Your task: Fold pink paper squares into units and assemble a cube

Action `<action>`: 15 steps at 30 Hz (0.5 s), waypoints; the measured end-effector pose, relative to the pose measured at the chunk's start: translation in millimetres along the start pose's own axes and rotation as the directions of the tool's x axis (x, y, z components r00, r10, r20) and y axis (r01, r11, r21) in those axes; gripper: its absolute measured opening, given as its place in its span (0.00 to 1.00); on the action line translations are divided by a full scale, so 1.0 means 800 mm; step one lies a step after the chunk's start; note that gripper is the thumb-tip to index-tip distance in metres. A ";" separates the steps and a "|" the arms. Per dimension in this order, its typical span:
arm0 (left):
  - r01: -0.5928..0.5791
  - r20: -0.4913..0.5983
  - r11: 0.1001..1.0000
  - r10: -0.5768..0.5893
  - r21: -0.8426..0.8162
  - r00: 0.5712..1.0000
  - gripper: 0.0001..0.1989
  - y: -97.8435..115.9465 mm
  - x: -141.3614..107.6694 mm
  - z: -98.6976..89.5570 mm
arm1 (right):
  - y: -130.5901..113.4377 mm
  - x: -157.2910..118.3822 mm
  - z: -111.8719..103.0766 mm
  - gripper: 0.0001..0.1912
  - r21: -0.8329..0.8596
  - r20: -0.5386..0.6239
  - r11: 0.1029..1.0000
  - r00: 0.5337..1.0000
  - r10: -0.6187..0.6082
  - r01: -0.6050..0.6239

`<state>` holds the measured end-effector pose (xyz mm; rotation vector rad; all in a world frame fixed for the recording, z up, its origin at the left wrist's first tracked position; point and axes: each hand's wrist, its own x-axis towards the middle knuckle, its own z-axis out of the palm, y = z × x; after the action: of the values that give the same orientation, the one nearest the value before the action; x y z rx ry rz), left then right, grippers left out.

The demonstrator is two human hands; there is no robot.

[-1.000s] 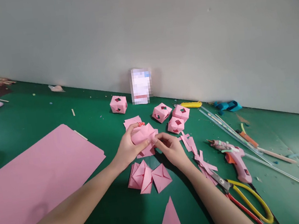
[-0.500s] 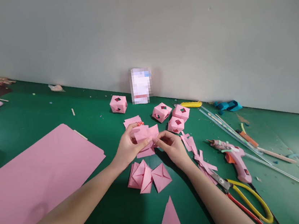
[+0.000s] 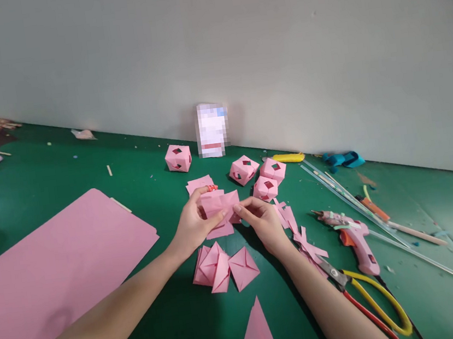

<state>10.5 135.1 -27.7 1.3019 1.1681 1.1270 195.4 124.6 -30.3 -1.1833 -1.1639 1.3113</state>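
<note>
Between both hands is a creased piece of pink paper (image 3: 219, 203), held above several flat pink paper squares (image 3: 199, 184). My left hand (image 3: 193, 220) pinches its left side, thumb in front and fingers behind; a red patterned band shows on one finger. At its right edge, my right hand (image 3: 259, 217) grips the paper between thumb and forefinger. Just below the hands lie folded pink paper squares (image 3: 212, 270), overlapping in a pile, with one separate folded square (image 3: 244, 269) at their right. The fingers partly hide the held paper.
Folded pink paper boxes (image 3: 244, 170) with diamond holes stand farther back. A glue gun (image 3: 356, 236), scissors (image 3: 373, 289), paper strips (image 3: 305, 242) and clear glue sticks (image 3: 354, 203) lie right. Large pink sheets (image 3: 65, 271) spread left. A blurred upright card (image 3: 211, 130) leans against the wall.
My right fingers have shifted slightly at the paper's right edge, and its raised right part now looks flatter. My left hand keeps its grip.
</note>
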 end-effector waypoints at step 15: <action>0.067 -0.074 0.997 -0.070 -0.040 0.995 0.31 0.008 -0.001 0.001 | 0.003 -0.002 0.004 0.19 -0.148 0.044 0.988 0.998 -0.045 0.051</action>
<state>11.6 133.9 -21.4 1.1907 1.2321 1.1517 192.4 122.5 -32.4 -1.2333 -1.3312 1.2344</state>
